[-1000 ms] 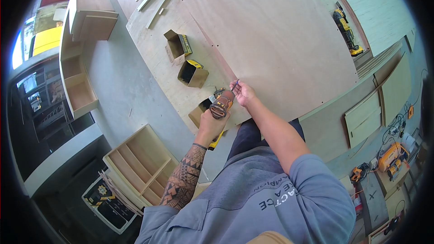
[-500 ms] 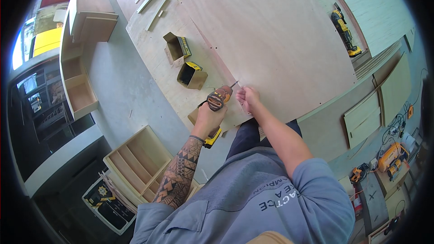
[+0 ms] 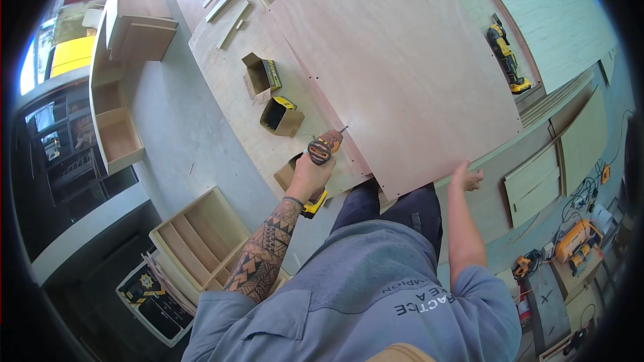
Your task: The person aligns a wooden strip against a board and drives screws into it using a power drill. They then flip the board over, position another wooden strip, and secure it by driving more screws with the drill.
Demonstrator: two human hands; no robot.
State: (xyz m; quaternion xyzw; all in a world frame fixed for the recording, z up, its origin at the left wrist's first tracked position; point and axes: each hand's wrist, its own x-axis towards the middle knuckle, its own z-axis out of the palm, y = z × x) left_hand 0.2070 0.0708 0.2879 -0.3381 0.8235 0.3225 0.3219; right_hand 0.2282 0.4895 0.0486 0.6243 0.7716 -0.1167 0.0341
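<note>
Gripping a red-brown, pistol-shaped cordless drill [image 3: 324,147] with a yellow battery at its foot, the left hand [image 3: 312,175] is clenched round the handle, just left of a wide, pinkish plywood panel [image 3: 409,87]. The bit points towards the panel's left edge; from where I stand I cannot tell whether its tip touches. The right hand [image 3: 465,177] is released, fingers loosely bent with nothing visible in them, just beside the panel's near right edge. To my mind, good work with this drill wants the bit square to the sheet, the wrist straight behind it, steady pressure, and the free palm pressing the panel flat, clear of the bit. Counting outward: one drill, one pinkish panel, three brown cardboard boxes, the nearest box [image 3: 286,174] partly hidden behind the left hand, the middle box [image 3: 290,124] showing dark contents, the farthest box [image 3: 255,82] with its flaps up; then one slim yellow-and-black power tool [image 3: 503,53] beyond the panel's right edge, and at least four pale wooden strips [image 3: 229,31] farther off
</note>
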